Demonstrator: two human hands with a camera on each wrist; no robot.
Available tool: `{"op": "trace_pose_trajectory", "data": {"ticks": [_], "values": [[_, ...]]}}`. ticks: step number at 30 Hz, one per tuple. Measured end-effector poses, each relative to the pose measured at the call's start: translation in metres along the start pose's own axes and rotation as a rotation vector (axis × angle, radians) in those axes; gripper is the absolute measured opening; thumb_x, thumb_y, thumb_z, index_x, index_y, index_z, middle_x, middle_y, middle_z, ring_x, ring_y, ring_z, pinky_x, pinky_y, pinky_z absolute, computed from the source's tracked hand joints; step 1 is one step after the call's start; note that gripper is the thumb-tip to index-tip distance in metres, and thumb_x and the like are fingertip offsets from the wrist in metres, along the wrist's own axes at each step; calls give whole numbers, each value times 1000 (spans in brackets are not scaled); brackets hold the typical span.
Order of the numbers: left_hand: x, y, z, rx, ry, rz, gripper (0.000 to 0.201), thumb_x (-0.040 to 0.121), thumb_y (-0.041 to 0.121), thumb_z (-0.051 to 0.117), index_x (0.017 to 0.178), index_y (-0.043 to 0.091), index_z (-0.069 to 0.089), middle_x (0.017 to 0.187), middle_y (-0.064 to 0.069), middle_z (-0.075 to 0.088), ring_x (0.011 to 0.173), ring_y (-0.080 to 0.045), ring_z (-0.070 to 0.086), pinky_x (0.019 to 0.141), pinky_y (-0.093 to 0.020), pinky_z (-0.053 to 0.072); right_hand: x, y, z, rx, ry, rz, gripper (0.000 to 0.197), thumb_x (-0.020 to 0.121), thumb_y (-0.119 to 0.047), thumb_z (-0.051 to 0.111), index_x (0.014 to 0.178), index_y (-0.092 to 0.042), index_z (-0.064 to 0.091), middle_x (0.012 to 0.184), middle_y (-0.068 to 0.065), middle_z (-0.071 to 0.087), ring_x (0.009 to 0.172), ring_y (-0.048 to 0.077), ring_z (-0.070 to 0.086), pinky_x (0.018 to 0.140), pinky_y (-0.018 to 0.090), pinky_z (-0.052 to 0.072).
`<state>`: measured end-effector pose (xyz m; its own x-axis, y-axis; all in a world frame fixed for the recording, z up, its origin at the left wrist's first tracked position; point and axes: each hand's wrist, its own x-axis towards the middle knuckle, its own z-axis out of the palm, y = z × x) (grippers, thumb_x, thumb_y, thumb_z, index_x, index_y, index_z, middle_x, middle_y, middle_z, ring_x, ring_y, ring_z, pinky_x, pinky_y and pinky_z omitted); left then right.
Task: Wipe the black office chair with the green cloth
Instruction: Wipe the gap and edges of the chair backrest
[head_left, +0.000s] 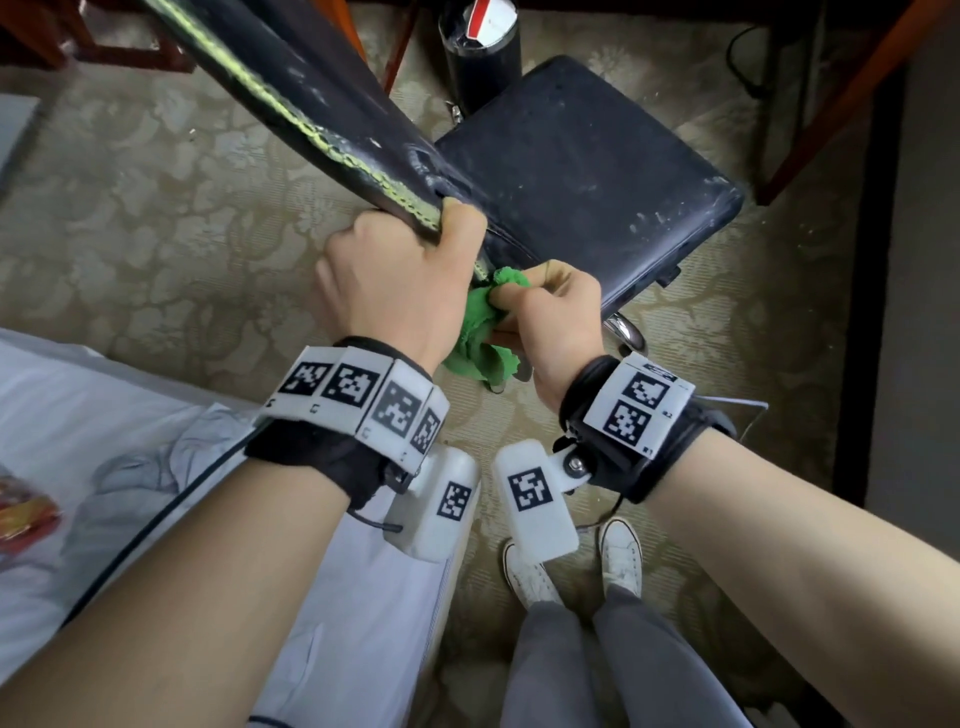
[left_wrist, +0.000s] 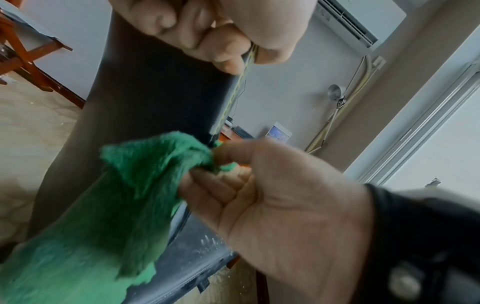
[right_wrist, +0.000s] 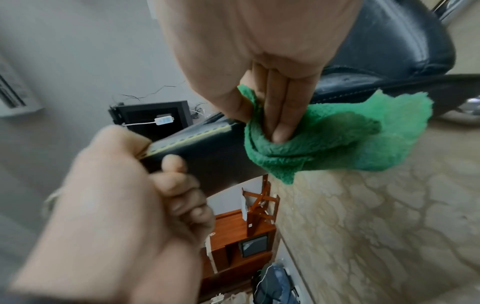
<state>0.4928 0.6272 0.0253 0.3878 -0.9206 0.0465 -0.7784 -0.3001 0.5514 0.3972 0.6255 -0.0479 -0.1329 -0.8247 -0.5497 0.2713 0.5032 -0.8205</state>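
The black office chair has a scuffed seat (head_left: 582, 171) and a backrest (head_left: 291, 88) with a yellow-green stitched edge running down from the upper left. My left hand (head_left: 447, 223) grips the backrest's lower edge, fingers curled round it; the left wrist view shows this hand (left_wrist: 207, 37) from below. Just below it, my right hand (head_left: 519, 296) pinches the bunched green cloth (head_left: 478, 338) and holds it against the backrest edge near the seat. In the right wrist view the cloth (right_wrist: 337, 139) hangs from the right hand's fingers (right_wrist: 280, 123), beside the left hand (right_wrist: 155, 185).
A black cylindrical bin (head_left: 480, 52) stands behind the seat. A bed with white sheets (head_left: 104, 441) is at the lower left. Wooden furniture legs (head_left: 831, 104) stand at the upper right. My white shoes (head_left: 571, 566) are on the patterned carpet. The chrome chair base (head_left: 626, 332) shows under the seat.
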Motion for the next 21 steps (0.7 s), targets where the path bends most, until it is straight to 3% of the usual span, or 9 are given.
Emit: {"op": "trace_pose_trajectory", "data": {"ticks": [2,5,9,12,16,21], "values": [[-1,1,0,10,-1,-8,55,84,58,42,61,11,58,77,-15,59,82,-31,43,73,-33,29,-4,-6,2,17,-21,-35,22,81,6,63,70,-11,54,69,17,63,56,30,65,55,32,54],[-3,2,0,-1,-12,-21,52,85,58,43,60,14,53,81,-16,61,84,-35,48,74,-34,30,-9,-11,1,38,-57,-48,21,82,5,64,72,-10,55,69,18,63,58,29,65,55,32,54],[-8,6,-3,28,-82,-9,61,85,64,37,62,15,65,80,-11,65,82,-33,52,76,-36,37,-10,-8,-6,-40,-2,-39,17,79,1,65,72,-12,56,83,27,69,71,40,70,63,48,61],[-12,8,-15,-6,-138,17,75,80,74,27,60,15,70,66,-3,68,77,-29,63,84,-42,49,-12,-9,-10,-87,53,10,12,74,-5,66,73,-13,57,86,26,70,74,41,71,66,55,60],[-10,11,-37,-127,-40,-25,72,84,71,37,53,12,65,51,-1,62,63,-27,63,75,-43,53,-15,-14,-10,-78,36,24,15,77,-1,66,74,-13,57,89,26,70,73,40,71,65,51,61],[-8,25,-36,-84,-4,-83,60,83,57,40,59,9,69,60,-5,65,70,-29,61,75,-39,51,-22,-30,2,-13,-37,-38,16,74,-3,67,69,-14,55,84,29,69,72,43,70,63,48,61]]}}
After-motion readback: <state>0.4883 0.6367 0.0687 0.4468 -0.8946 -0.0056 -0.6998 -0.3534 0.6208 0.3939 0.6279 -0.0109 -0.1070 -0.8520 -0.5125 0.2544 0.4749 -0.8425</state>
